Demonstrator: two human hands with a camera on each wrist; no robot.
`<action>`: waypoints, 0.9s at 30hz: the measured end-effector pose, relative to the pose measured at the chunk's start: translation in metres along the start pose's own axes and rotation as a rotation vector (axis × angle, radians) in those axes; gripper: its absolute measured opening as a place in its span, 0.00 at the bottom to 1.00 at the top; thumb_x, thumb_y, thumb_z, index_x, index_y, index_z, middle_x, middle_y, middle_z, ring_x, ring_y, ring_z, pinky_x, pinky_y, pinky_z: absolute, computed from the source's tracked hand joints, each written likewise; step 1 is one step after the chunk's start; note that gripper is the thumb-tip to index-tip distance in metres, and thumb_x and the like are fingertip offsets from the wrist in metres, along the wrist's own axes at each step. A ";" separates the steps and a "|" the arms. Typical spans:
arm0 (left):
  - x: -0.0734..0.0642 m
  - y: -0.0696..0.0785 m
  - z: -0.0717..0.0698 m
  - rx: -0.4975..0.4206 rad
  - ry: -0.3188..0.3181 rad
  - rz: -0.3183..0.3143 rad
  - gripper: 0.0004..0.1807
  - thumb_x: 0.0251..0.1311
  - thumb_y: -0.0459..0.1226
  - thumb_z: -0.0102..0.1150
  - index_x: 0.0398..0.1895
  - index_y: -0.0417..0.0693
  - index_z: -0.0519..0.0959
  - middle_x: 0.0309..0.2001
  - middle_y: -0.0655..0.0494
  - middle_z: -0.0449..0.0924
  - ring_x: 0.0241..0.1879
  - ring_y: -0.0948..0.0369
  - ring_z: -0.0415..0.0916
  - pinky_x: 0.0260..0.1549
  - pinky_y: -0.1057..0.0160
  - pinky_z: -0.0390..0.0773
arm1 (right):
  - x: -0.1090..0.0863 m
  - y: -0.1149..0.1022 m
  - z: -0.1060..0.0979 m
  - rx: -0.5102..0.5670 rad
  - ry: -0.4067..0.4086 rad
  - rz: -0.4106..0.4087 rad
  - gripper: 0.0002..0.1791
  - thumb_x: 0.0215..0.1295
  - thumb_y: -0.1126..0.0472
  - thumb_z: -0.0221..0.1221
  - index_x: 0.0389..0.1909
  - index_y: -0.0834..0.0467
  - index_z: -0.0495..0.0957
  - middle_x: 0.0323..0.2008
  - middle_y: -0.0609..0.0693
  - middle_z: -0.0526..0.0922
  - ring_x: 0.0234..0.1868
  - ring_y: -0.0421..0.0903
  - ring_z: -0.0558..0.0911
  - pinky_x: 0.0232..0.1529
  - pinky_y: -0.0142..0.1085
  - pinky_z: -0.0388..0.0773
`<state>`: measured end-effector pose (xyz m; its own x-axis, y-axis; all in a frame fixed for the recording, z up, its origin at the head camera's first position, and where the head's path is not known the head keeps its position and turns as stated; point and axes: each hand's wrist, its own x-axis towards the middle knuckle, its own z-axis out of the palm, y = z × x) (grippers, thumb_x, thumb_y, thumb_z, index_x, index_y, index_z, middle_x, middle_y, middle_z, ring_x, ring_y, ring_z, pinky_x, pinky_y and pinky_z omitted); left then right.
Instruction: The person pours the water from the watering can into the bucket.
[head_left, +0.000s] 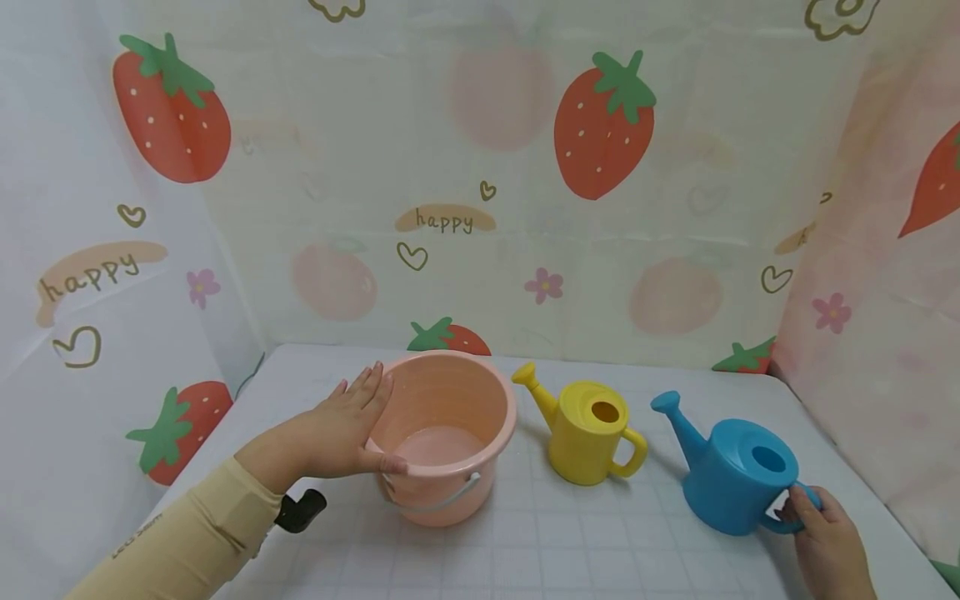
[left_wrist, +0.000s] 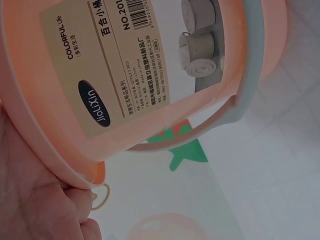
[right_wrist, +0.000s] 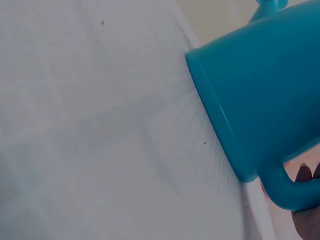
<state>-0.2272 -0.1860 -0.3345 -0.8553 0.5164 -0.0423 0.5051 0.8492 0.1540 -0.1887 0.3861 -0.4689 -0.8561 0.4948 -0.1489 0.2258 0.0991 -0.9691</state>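
My left hand lies against the left rim of a pink plastic bucket, its fingers straight and the thumb stretched along the front rim. The bucket stands upright on the table. In the left wrist view, a printed label covers the bucket's side, and the grey carrying handle hangs down. At the right, my right hand grips the handle of a blue watering can. The can is upright, its spout pointing back left. In the right wrist view, the blue can's base is right at the table surface.
Between the bucket and the blue can stands a yellow watering can, spout to the left. A white cloth with a faint grid covers the table. Strawberry-printed curtains close off the back and both sides. A black device sits under the left wrist.
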 end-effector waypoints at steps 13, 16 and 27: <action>0.000 -0.001 -0.001 0.002 -0.001 -0.009 0.67 0.40 0.76 0.41 0.69 0.31 0.42 0.70 0.35 0.34 0.69 0.43 0.34 0.63 0.41 0.42 | 0.003 0.000 0.007 -0.228 0.116 -0.033 0.32 0.67 0.37 0.32 0.43 0.64 0.61 0.39 0.57 0.65 0.45 0.52 0.64 0.45 0.46 0.64; 0.000 0.000 -0.001 -0.001 -0.005 -0.011 0.67 0.40 0.76 0.42 0.69 0.31 0.42 0.70 0.35 0.34 0.69 0.43 0.33 0.63 0.41 0.42 | 0.001 -0.001 0.009 -0.215 0.112 -0.037 0.31 0.68 0.37 0.30 0.44 0.64 0.60 0.42 0.57 0.62 0.46 0.52 0.63 0.49 0.48 0.63; 0.001 0.000 0.000 0.002 -0.004 -0.005 0.67 0.40 0.76 0.41 0.69 0.30 0.43 0.70 0.34 0.35 0.69 0.43 0.33 0.63 0.41 0.42 | -0.005 -0.008 0.013 -0.168 0.118 -0.082 0.24 0.71 0.44 0.30 0.41 0.62 0.59 0.40 0.55 0.60 0.40 0.46 0.61 0.42 0.39 0.60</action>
<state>-0.2277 -0.1858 -0.3350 -0.8573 0.5127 -0.0466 0.5012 0.8519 0.1521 -0.1921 0.3711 -0.4633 -0.8166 0.5759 -0.0374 0.2403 0.2803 -0.9293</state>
